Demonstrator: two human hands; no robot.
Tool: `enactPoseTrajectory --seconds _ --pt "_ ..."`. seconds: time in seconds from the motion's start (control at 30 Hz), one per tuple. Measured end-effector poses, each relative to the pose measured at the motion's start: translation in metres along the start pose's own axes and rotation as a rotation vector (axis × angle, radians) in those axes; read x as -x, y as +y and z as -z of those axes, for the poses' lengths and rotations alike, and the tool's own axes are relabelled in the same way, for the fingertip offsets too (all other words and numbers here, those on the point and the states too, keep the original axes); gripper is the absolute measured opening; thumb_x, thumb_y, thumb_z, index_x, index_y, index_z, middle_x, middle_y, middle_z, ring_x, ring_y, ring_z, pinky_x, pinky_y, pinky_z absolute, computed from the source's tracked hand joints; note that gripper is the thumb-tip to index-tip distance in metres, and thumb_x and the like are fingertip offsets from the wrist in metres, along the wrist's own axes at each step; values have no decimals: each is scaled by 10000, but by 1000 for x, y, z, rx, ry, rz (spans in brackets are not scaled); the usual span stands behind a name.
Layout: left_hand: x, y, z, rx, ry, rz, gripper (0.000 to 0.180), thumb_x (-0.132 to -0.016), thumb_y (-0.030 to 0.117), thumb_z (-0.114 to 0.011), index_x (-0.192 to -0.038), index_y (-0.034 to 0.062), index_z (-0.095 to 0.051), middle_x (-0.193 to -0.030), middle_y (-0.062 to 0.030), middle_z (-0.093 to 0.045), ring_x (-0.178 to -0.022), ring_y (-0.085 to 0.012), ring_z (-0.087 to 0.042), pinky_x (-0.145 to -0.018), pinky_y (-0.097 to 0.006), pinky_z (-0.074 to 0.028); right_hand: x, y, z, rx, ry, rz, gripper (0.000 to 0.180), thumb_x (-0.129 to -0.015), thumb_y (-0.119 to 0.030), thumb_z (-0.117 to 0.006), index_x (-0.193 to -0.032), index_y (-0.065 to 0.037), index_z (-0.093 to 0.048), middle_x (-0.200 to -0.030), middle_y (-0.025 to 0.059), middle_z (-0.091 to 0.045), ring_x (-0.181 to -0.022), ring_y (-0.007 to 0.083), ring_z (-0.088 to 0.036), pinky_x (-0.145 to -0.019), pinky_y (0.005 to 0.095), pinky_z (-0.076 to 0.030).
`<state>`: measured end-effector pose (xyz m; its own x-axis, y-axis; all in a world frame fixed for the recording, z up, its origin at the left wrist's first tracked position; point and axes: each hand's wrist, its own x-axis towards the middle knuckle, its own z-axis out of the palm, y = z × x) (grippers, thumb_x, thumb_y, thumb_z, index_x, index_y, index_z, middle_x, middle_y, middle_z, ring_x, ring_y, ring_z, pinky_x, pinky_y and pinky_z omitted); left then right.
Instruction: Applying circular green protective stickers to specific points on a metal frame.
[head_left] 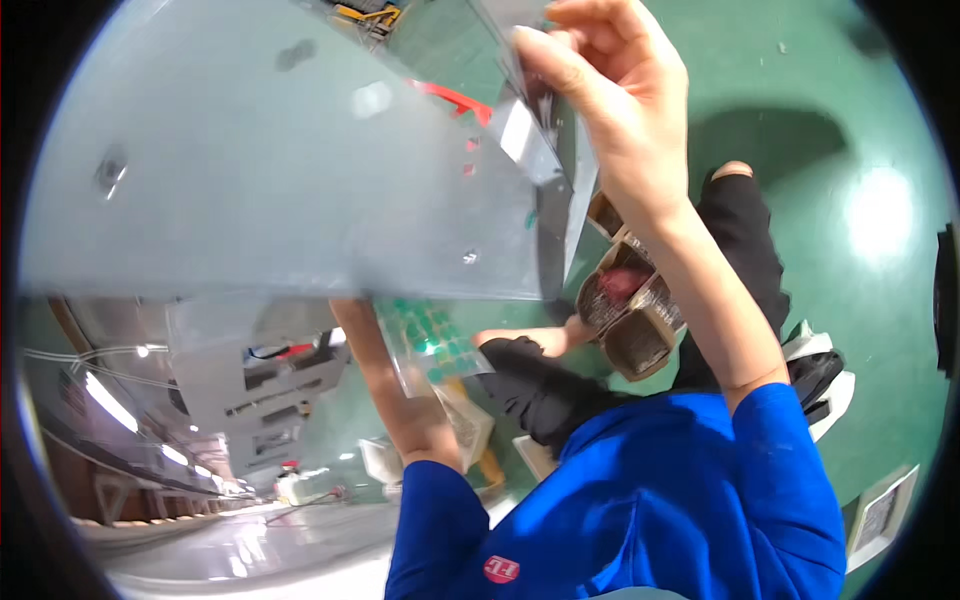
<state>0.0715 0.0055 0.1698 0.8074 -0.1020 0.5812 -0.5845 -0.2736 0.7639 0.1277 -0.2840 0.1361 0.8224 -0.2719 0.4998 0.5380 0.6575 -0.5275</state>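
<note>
A large grey sheet [270, 150] fills the upper left of the frame and blocks nearly all passage there; the right hand [610, 90] grips its right edge at the top centre, and the left forearm runs up behind its lower edge, so the left hand is hidden. At centre right, open cardboard boxes [630, 310] and the person's dark-clad legs [740, 240] crowd the space just beside the right forearm; the green floor [860, 130] at the upper right lies bare and offers free room, while the lower middle is taken up by the blue sleeves [700, 500].
</note>
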Motion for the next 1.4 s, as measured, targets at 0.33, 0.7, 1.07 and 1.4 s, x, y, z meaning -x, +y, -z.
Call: enactPoseTrajectory --seconds 0.33,0.7,1.07,1.4 --pt "-15 63 -102 225 -92 220 405 -715 99 -805 -1054 -44 -637 -965 -39 -651 -812 -96 -625 -643 -224 -510 -37 -20 41 -168 126 -196 200 -878 -58 -666 -1053 -14 -579 -885 15 -643 -746 61 -559 -641 186 -412" --pt "41 125 -244 -299 -156 -34 784 -806 253 -704 -1373 -135 -327 -1263 -287 -519 -831 -308 -677 -587 -338 -554 -5 -110 124 101 71 -31 195 -910 -103 -614 -1086 -25 -578 -952 24 -638 -829 95 -564 -719 227 -429" --pt "24 134 -285 -300 -191 -248 671 -751 97 -627 -1286 -229 -388 -1299 -409 -436 -738 -253 -689 -423 -284 -498 40 -157 163 295 152 30 209 -942 -149 -562 -1119 -37 -578 -1019 32 -633 -913 129 -570 -797 269 -446" --pt "58 93 -221 -157 -105 5 684 -800 212 -745 -1350 -28 -418 -1326 -200 -515 -1141 -315 -586 -761 -328 -569 -53 -110 164 241 39 -5 236 -972 -190 -515 -1148 -47 -577 -1080 39 -628 -989 160 -576 -868 306 -461"
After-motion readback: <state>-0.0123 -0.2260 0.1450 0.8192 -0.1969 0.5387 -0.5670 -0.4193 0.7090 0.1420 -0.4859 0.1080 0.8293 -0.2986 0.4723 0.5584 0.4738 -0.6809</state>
